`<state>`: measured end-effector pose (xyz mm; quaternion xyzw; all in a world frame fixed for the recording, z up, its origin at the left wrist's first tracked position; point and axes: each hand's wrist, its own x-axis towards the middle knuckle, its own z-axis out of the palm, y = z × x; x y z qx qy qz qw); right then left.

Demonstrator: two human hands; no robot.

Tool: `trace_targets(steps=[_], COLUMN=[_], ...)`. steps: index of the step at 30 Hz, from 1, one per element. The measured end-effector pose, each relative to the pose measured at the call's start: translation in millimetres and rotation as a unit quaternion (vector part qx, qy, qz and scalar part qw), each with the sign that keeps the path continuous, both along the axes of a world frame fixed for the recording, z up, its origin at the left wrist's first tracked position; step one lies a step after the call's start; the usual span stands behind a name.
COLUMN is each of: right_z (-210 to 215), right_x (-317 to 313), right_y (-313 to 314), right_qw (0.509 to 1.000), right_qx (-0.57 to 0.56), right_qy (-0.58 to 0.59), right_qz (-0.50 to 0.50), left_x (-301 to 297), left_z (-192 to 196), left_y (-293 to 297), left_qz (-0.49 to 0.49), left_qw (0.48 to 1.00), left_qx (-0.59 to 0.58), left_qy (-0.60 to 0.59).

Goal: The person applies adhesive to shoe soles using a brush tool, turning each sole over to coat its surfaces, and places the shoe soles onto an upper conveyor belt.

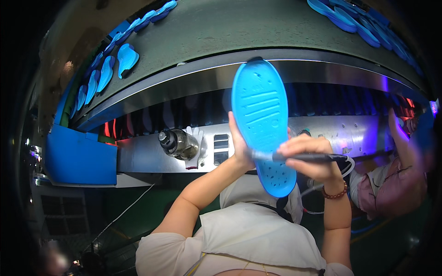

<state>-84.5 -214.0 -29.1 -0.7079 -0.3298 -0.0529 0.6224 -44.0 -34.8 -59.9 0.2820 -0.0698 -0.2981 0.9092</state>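
In the middle of the view my left hand grips a bright blue shoe sole by its left edge; the sole stands almost upright, its ribbed and dotted face turned toward me. My right hand is closed around a dark pen-shaped tool with a white cable at its back end. The tool lies across the sole's narrow waist and points left, toward my left hand. Motion blurs its pale front end, so I cannot tell whether it touches the sole.
Beyond the metal rail runs a green conveyor belt, with blue soles at left and more at right. On the metal ledge stand a bottle and a white glove. A co-worker's arm is at right.
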Motion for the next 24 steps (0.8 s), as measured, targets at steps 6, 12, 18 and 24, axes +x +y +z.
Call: trace_targets(steps=[6,12,18,24], right_z=[-6.4,-9.3,-20.3,-13.7], right_x=[5.9,-4.9,-2.5,-9.6], right_y=[-11.6,-24.4,-32.0,3.4], right_qw=[1.000,0.988,0.978,0.857], right_qx=[0.001,0.068,0.161,0.415], right_qy=[0.007,0.096,0.116,0.304], right_qz=[-0.016,-0.101,0.059,-0.030], left_x=[19.9,37.1,47.7,1.9], left_z=[13.7,27.1,37.2,24.2], left_y=[-2.8,1.5,5.0,-19.0], left_qz=[0.119,0.175,0.121,0.100], left_qw=[0.991,0.982,0.986,0.993], left_qx=[-0.016,-0.016,-0.027,-0.066], left_qy=[-0.050,-0.064,-0.112,-0.023])
